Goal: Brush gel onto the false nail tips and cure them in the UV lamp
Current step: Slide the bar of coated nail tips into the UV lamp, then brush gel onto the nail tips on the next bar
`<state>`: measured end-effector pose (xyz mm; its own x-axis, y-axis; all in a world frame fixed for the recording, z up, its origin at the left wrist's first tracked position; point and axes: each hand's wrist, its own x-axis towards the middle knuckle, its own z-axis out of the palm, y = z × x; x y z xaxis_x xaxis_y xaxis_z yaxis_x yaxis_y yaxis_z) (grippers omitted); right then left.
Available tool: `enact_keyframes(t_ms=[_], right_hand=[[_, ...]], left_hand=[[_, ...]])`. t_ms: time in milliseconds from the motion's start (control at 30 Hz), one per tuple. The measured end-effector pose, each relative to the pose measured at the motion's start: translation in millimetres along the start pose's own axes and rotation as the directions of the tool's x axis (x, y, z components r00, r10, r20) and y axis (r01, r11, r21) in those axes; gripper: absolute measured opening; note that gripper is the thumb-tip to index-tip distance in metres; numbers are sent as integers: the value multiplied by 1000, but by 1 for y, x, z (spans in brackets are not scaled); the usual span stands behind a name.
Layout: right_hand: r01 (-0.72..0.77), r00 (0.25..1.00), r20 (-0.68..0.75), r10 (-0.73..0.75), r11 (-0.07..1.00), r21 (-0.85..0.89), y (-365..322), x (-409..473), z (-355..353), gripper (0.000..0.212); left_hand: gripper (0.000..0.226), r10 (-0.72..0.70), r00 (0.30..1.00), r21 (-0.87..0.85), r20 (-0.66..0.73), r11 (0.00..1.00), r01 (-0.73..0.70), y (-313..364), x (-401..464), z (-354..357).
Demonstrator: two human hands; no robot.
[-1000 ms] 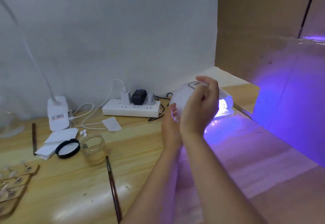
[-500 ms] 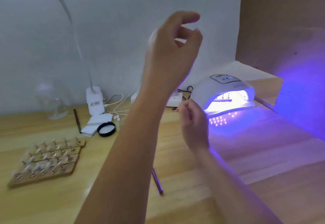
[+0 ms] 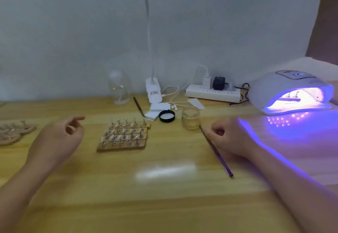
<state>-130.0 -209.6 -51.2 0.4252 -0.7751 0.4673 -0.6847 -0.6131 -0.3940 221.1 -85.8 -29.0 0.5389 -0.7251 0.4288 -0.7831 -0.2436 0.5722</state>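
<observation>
A wooden rack (image 3: 122, 145) holding several false nail tips on small stands sits mid-table. Right of it stands an open jar of gel (image 3: 191, 120), and a thin brush (image 3: 216, 152) lies on the table from the jar toward me. My right hand (image 3: 232, 138) rests with curled fingers against the brush's upper part; whether it grips the brush is unclear. My left hand (image 3: 58, 137) hovers left of the rack, fingers loosely apart and holding nothing. The white UV lamp (image 3: 274, 88) glows purple at the far right, with a strip of tips (image 3: 290, 99) inside.
More wooden racks (image 3: 11, 132) lie at the left edge. Along the back wall are a glass bottle (image 3: 118, 88), a desk lamp base (image 3: 153, 90), a second brush (image 3: 138, 106), white pads (image 3: 158, 110), the jar's black lid (image 3: 166, 116) and a power strip (image 3: 213, 92).
Both hands left the UV lamp and came down. The left hand swung up, then dropped beside the rack; the right hand moved onto the brush. My view turned left.
</observation>
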Motion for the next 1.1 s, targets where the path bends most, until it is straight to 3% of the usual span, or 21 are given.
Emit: enact_keyframes(t_ms=[133,233,400,467,567,700,933,1100], right_hand=[[-10,991,129,45,965,-261,-9,1,2,49],[-22,987,145,70,950,-311,-13,3,2,46],[-16,980,185,69,961,-277,-16,4,1,38],[-28,985,161,61,979,-202,-17,4,-2,35],[-73,996,64,66,990,122,-13,3,-2,32],[-78,979,-133,154,887,455,-4,4,1,42],[-122,904,-196,381,667,735,3,8,1,34],[-195,843,-183,505,605,772,0,11,-5,32]], left_hand=[[20,-42,983,-45,176,998,50,-13,-20,3],[17,-42,969,-109,245,992,71,-5,-25,4],[20,24,959,-23,281,1000,-19,2,-34,3],[22,39,963,-55,267,998,-26,2,-37,2],[21,43,970,-121,239,993,-15,-1,-37,2],[19,92,963,-194,255,980,-43,-2,-36,2],[27,191,938,-210,291,969,-132,8,-43,7],[26,280,900,-318,335,932,-172,23,-53,12]])
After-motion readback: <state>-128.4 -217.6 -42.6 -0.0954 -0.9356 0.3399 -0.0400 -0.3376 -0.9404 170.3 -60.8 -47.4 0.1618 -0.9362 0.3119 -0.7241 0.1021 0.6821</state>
